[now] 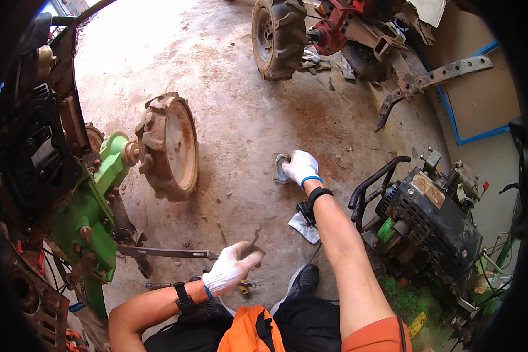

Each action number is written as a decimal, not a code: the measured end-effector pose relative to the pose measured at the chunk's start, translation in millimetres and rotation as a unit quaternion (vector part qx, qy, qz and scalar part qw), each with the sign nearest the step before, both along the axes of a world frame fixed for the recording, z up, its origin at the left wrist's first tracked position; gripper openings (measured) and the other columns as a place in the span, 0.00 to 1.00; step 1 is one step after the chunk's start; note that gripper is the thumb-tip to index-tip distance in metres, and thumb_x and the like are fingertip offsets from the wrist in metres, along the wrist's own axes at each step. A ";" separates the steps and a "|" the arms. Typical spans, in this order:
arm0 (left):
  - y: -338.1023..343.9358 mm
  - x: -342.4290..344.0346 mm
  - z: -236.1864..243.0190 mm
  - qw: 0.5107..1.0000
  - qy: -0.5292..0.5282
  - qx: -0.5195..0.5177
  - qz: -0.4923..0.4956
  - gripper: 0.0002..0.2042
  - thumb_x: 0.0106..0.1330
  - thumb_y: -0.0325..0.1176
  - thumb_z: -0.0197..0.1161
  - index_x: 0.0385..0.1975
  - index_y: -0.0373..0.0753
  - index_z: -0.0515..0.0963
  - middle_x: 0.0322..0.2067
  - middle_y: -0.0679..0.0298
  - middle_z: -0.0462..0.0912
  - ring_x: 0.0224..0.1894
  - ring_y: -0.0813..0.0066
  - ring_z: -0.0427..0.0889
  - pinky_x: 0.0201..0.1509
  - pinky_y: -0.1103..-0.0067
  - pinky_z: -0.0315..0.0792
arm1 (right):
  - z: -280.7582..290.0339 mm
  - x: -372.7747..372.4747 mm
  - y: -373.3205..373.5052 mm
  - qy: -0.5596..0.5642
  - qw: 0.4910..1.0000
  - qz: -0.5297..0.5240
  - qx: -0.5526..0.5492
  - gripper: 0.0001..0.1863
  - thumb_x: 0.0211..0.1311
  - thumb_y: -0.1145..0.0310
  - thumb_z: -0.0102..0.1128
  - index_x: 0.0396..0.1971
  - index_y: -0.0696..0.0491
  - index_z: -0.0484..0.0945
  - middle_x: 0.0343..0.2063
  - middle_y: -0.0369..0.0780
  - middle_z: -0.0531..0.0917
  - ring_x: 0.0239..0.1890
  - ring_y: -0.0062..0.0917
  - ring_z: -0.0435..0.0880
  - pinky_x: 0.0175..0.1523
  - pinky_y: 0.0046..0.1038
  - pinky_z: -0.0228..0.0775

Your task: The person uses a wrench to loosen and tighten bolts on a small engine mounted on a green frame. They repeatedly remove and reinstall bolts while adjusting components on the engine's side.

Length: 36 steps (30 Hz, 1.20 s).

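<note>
My left hand (pixel 233 268), in a white knit glove, is closed around a thin dark metal piece (pixel 256 237) with a crooked tip pointing up. Its lower part is hidden by the fingers. My right hand (pixel 302 166), gloved the same way, reaches down to the concrete floor. Its fingers are closed at the right side of a small oval grey metal cover (pixel 280 177) with a raised rim, partly hidden under the hand. A flat dark metal bar (pixel 164 252) runs from the green machine toward my left wrist.
At left stands a green machine (pixel 94 217) with a lugged tyre (pixel 169 146). A black engine (pixel 434 217) sits at right near my forearm. A white cloth (pixel 304 227) lies by my shoe (pixel 305 280). Ahead are a red machine (pixel 331 29) and another tyre (pixel 278 38).
</note>
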<state>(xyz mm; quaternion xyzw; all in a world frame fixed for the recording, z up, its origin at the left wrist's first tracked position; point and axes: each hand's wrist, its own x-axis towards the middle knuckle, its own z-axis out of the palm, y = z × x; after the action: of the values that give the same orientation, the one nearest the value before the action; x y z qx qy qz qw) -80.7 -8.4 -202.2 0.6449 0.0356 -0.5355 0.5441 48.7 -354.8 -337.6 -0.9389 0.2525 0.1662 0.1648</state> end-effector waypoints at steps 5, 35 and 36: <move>0.6 -1.5 -2.0 1.000 0.003 -0.011 0.010 0.21 0.80 0.45 0.69 0.58 0.32 0.86 0.41 0.64 0.91 0.36 0.84 0.80 0.35 0.81 0.73 | 20.2 2.8 -27.6 -0.029 0.999 -0.004 0.024 0.20 0.67 0.53 0.68 0.50 0.48 0.95 0.50 0.51 0.94 0.56 0.48 0.93 0.63 0.46 0.84; -0.4 82.4 31.6 0.952 -0.074 -0.129 0.267 0.09 0.82 0.33 0.68 0.53 0.35 0.82 0.31 0.66 0.83 0.19 0.84 0.66 0.26 0.78 0.65 | 110.2 10.0 70.3 -0.415 0.775 0.164 0.446 0.12 0.64 0.80 0.77 0.47 0.56 0.90 0.61 0.42 0.86 0.54 0.20 0.89 0.57 0.26 0.86; 1.2 90.0 38.4 0.942 -0.085 -0.147 0.289 0.10 0.82 0.33 0.68 0.54 0.35 0.82 0.30 0.66 0.82 0.19 0.85 0.65 0.25 0.79 0.65 | 124.7 9.8 81.0 -0.421 0.752 0.185 0.473 0.14 0.65 0.82 0.77 0.49 0.56 0.90 0.62 0.44 0.86 0.55 0.23 0.89 0.59 0.28 0.88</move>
<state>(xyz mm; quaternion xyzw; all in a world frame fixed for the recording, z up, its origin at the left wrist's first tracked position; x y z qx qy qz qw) 9.3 -7.2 -163.8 0.5629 0.0948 -0.2976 0.7652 58.5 -273.8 -212.9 -0.7444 -0.1322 -0.1201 0.6434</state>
